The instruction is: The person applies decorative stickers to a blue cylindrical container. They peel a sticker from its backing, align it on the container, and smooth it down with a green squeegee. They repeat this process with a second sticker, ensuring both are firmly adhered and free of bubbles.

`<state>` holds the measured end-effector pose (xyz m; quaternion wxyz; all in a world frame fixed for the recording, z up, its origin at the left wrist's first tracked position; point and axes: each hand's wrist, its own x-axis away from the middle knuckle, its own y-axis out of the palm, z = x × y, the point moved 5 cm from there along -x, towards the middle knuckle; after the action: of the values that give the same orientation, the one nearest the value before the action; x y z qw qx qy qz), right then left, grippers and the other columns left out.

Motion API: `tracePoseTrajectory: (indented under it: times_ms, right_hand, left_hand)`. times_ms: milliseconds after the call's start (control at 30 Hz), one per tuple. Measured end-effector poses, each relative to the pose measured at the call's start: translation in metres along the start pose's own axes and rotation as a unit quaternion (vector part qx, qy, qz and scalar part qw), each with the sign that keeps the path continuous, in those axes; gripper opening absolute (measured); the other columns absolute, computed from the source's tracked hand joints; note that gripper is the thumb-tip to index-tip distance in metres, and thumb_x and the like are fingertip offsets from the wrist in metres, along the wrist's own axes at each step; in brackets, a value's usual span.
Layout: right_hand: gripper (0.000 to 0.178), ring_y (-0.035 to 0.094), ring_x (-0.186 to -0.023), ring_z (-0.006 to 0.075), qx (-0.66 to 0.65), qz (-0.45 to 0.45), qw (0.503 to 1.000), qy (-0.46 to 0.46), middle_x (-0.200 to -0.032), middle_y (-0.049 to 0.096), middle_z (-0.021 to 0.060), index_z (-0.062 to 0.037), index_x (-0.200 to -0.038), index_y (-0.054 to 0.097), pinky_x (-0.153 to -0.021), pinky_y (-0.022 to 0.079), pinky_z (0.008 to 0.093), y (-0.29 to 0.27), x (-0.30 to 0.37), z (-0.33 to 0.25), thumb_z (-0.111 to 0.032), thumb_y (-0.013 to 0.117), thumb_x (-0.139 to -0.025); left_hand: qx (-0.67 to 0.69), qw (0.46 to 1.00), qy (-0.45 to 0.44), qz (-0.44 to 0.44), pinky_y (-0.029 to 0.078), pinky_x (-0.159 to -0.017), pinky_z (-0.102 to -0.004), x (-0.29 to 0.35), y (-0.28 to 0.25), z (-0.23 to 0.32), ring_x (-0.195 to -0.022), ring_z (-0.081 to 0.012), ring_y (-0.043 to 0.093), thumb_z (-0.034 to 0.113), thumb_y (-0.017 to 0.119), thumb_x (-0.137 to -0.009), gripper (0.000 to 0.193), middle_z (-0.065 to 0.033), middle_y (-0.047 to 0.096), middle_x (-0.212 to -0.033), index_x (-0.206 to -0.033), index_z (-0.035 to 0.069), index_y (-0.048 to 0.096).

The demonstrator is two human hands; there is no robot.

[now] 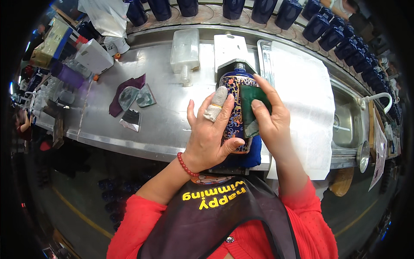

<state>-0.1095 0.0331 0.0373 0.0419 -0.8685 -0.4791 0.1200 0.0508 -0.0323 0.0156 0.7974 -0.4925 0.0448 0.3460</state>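
Observation:
A dark blue bottle [235, 116] with a colourful floral pattern lies in front of me, its neck pointing away. The fingers of my left hand [209, 129] are stretched and spread over the bottle's left side. Thumb and index finger rest on it, and a grey-white cloth finger cover [217, 103] with a yellow band wraps one finger. My right hand [271, 116] grips a flat dark green pad [252, 103], its thumb on top, and presses it to the bottle's right side. Blue cloth [254, 153] lies under the bottle's near end.
White sheeting [299, 99] covers the metal counter on the right, beside a sink [347, 123]. A clear square bottle [184, 52] and a white block [230, 45] stand beyond. Purple and green pads [129, 97] lie left. Several blue bottles [286, 15] line a far conveyor.

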Motion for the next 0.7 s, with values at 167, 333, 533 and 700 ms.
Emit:
tracePoseTrajectory:
  times_ms: [167,333,533,700]
  right_hand:
    - [0.044,0.064,-0.098,0.0146,0.028,0.028,0.998,-0.04,-0.114,0.069,0.0135,0.0017,-0.138,0.056,-0.088,0.052,0.0287,-0.01,-0.014,-0.008,-0.004,0.058,-0.095]
    - [0.046,0.065,-0.104,0.0189,0.043,0.026,0.998,-0.029,-0.12,0.067,0.0165,0.0039,-0.138,0.054,-0.091,0.052,0.0307,-0.005,-0.018,-0.006,-0.005,0.058,-0.093]
    - [0.043,0.068,-0.093,0.0207,0.121,-0.008,0.989,-0.082,-0.107,0.071,0.0177,0.0052,-0.134,0.057,-0.083,0.054,0.0332,0.007,-0.029,-0.017,-0.007,0.055,-0.092]
    - [0.043,0.062,-0.1,0.0155,0.046,0.012,0.999,-0.013,-0.116,0.065,0.0128,0.0038,-0.136,0.056,-0.088,0.051,0.0284,-0.011,-0.024,-0.006,-0.006,0.055,-0.094]
  left_hand:
    - [0.082,0.996,-0.011,-0.029,0.004,-0.116,-0.0683,0.022,0.001,-0.015,-0.144,-0.044,0.031,0.077,0.058,-0.085,0.114,-0.0271,0.036,-0.155,-0.158,-0.004,0.025]
    - [0.03,0.998,-0.026,-0.04,0.004,-0.114,-0.0708,0.041,0.004,-0.022,-0.143,-0.0379,0.033,0.062,0.077,-0.076,0.117,-0.0221,0.046,-0.148,-0.157,-0.005,0.026]
    - [-0.022,1.0,-0.002,-0.021,0.004,-0.114,-0.072,0.036,-0.001,-0.024,-0.131,-0.0329,0.05,0.052,0.082,-0.072,0.111,-0.0147,0.065,-0.123,-0.152,-0.007,0.034]
    - [0.009,1.0,-0.019,-0.012,0.002,-0.116,-0.069,0.039,0.001,-0.024,-0.133,-0.0334,0.05,0.054,0.081,-0.074,0.107,-0.0167,0.061,-0.132,-0.151,-0.006,0.037]
